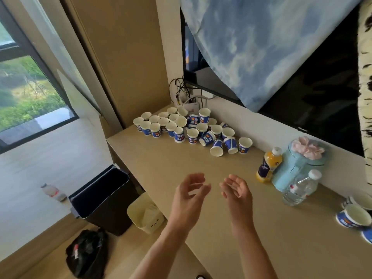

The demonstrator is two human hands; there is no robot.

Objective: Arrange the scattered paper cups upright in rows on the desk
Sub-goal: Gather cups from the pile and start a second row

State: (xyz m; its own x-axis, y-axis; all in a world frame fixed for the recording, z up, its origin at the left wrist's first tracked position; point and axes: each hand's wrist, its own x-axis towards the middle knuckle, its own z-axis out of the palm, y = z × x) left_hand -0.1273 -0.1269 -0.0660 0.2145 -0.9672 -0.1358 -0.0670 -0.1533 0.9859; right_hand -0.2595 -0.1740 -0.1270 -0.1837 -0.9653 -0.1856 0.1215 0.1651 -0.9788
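Note:
Several blue-and-white paper cups (pixel 156 129) stand upright in rows at the far left corner of the light wooden desk (pixel 271 228). To their right, more cups form a loose pile; some are tipped over, like one lying cup (pixel 217 148) with its mouth toward me. A few more cups (pixel 353 217) sit at the desk's right edge. My left hand (pixel 189 193) and my right hand (pixel 236 190) hover over the middle of the desk, palms facing each other, fingers relaxed, holding nothing, well short of the cups.
An orange juice bottle (pixel 268 165), a light blue jug (pixel 296 168) and a clear water bottle (pixel 300 188) stand at the right by the wall. A covered TV (pixel 302 93) hangs above. Cables and a white box (pixel 190 104) lie behind the cups. Bins (pixel 104 198) stand on the floor at left.

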